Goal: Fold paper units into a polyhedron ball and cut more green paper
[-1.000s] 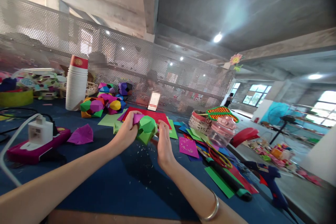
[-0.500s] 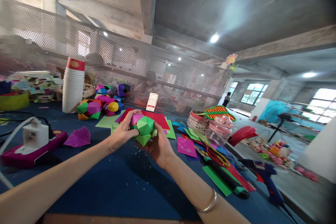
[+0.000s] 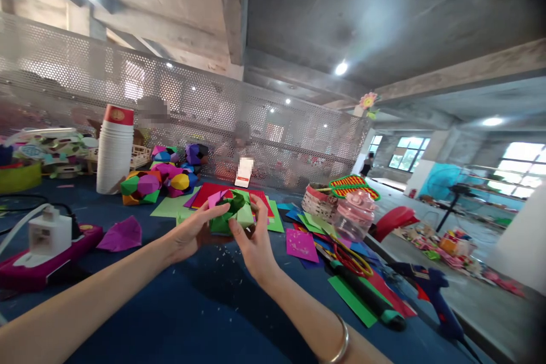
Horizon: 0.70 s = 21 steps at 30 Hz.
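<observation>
A folded paper piece (image 3: 224, 220), mostly green with a pink part at its upper left, is held above the blue table. My left hand (image 3: 191, 233) grips its left side, thumb over the front. On the right, my right hand (image 3: 256, 239) has its thumb on the front and its fingers around the far edge. Dark green inner folds now face me. Behind the hands lie red sheets (image 3: 209, 192) and light green sheets (image 3: 170, 205). A purple folded paper (image 3: 121, 234) rests to the left.
Stacked paper cups (image 3: 115, 151), colourful paper balls (image 3: 140, 186) and a power strip (image 3: 32, 261) stand left. On the right are a woven basket (image 3: 318, 200), a pink-lidded jar (image 3: 354, 216), a black-handled tool (image 3: 367, 294) and a glue gun (image 3: 429, 290).
The paper piece has turned in my hands, from its rounded green outside to its open, folded side. My right thumb has come round to the front. The whole view has shifted slightly.
</observation>
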Each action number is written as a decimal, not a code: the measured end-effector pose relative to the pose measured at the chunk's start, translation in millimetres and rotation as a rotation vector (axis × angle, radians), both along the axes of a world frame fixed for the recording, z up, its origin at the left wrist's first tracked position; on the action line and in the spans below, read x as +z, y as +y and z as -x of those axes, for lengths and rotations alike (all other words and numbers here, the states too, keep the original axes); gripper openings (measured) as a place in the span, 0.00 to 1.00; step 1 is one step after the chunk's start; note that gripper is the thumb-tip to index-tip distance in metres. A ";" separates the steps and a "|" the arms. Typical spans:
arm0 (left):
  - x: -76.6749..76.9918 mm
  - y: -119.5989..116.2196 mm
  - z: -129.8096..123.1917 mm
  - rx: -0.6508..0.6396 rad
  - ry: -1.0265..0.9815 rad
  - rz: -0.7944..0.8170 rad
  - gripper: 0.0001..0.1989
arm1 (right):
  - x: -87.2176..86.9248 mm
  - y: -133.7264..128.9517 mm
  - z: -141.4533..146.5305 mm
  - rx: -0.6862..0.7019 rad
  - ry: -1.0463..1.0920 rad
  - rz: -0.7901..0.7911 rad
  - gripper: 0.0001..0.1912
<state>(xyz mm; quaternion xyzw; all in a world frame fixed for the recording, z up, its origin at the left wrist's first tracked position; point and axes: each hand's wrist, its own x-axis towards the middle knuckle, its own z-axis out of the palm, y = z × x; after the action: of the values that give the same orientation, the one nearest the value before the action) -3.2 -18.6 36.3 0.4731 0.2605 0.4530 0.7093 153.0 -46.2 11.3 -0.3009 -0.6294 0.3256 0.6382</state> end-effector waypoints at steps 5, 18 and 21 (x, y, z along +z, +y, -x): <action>1.9 2.0 1.9 -0.001 -0.072 0.023 0.20 | 1.2 3.9 -3.5 0.040 0.048 0.069 0.35; 1.9 2.9 2.3 0.055 -0.011 0.089 0.24 | -1.3 6.0 -9.2 -0.150 -0.068 0.113 0.37; -0.7 3.7 1.9 0.055 -0.025 0.054 0.25 | -3.7 7.3 -8.5 -0.129 -0.057 0.118 0.36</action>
<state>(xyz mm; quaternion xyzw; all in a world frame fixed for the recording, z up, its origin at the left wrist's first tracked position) -5.1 -14.9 35.6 0.4408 0.2768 0.4711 0.7122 161.5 -38.9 7.5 -0.3870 -0.6065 0.3117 0.6207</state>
